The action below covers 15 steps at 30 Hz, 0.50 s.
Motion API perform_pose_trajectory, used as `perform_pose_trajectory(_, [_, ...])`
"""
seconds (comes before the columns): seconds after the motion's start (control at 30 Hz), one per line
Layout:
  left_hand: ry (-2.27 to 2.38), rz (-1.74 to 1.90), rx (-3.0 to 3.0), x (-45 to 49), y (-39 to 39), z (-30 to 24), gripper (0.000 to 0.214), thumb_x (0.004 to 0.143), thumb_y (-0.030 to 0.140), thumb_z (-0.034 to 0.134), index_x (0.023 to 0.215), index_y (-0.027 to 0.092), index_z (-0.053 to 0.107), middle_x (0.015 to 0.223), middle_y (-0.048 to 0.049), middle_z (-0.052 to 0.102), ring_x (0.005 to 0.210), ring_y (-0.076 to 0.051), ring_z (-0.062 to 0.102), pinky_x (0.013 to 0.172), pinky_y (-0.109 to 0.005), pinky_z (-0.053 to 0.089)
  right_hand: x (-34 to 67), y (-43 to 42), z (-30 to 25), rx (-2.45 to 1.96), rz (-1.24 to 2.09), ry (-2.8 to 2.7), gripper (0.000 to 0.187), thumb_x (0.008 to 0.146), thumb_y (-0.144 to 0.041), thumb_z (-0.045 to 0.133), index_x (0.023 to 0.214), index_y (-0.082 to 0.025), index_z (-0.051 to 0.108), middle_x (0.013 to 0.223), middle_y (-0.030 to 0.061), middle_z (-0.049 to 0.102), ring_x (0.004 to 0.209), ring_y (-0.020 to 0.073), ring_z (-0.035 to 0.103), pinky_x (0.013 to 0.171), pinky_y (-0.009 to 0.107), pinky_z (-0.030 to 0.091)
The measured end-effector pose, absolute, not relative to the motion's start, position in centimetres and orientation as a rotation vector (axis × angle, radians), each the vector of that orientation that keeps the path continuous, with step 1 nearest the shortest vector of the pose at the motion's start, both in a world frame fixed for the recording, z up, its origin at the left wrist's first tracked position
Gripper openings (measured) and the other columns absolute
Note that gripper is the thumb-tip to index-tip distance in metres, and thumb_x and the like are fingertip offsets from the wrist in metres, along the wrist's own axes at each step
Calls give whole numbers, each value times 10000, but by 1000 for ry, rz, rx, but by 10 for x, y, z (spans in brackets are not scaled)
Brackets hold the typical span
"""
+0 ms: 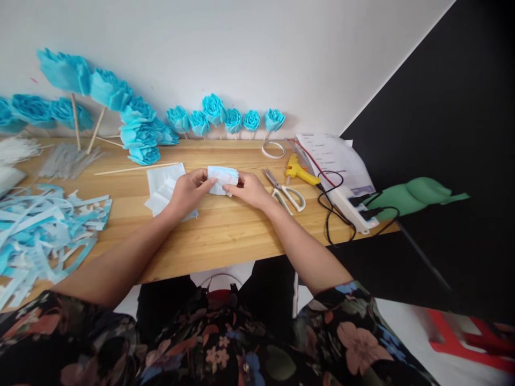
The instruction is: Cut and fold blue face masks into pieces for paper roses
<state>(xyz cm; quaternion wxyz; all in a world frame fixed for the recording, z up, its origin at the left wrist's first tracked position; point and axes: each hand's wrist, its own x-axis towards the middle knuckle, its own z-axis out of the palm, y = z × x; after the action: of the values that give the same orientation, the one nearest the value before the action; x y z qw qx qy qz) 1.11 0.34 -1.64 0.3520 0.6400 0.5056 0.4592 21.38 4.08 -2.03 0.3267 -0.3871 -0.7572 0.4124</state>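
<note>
Both my hands hold a small folded piece of pale blue and white material [222,179] just above the wooden table [225,236]. My left hand [189,192] pinches its left edge with fingers closed. My right hand [250,188] pinches its right lower edge. Under my left hand lie flat white sheets [164,185]. White-handled scissors [285,192] rest just right of my right hand.
Blue paper flowers on sticks [225,119] lean on the wall; bigger ones [108,107] stand at left. Cut blue strips [40,225] pile at the left edge. A yellow glue gun [300,170], tape ring [273,149], power strip [354,206] with cables, and papers sit at right.
</note>
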Motion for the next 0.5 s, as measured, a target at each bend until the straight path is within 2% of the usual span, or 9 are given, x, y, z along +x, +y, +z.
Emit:
perform_pose_trajectory(0.2, [1389, 1126, 1744, 10, 2, -13, 259, 823, 417, 628, 849, 171, 705, 778, -45, 736, 715, -183, 633, 672, -293, 494, 214, 38, -16, -946, 1167, -1899, 389, 802, -464, 715, 1049, -164, 702, 988, 48, 736, 876, 181, 649, 783, 287, 502])
perform_pose_trajectory(0.37, [1391, 1127, 1756, 11, 1, -14, 254, 808, 411, 623, 806, 169, 696, 727, -36, 706, 666, -167, 594, 625, -279, 466, 217, 36, -5, -962, 1109, -1885, 310, 841, -470, 654, 934, -176, 682, 926, 31, 720, 875, 178, 636, 804, 288, 481])
perform_pose_trajectory(0.5, [1400, 1198, 1673, 11, 2, -14, 272, 802, 427, 642, 851, 165, 697, 791, -48, 726, 710, -176, 618, 647, -280, 484, 217, 37, -6, -960, 1073, -1918, 277, 832, -448, 641, 883, -177, 668, 914, 34, 722, 858, 174, 628, 807, 291, 475])
